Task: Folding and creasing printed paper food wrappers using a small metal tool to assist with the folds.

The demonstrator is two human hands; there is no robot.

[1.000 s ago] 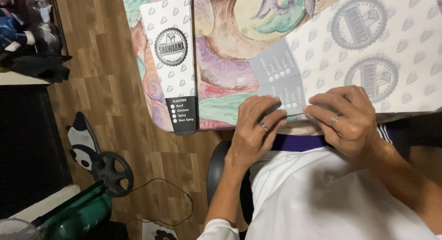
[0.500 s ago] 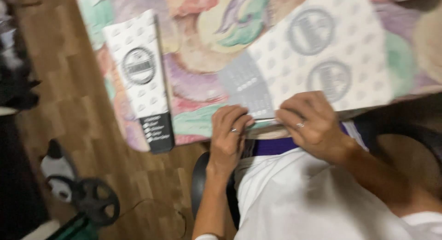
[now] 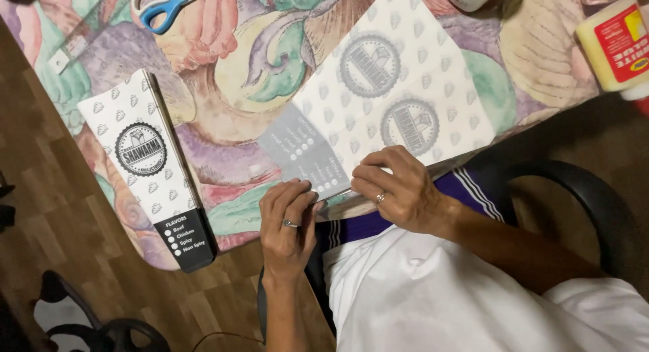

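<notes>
Head view | left hand and right hand both press fingertips flat on the near edge of the patterned paper sheet at the table edge | risk: sheet overhangs; uneven pressure could skew the fold; glue bottle near corner could tip

You are seated at a home craft spot: beyond your hands a bench under a colourful painted-pattern cloth carries scissors and a glue bottle, with wood-look flooring and a black chair beside you.
</notes>
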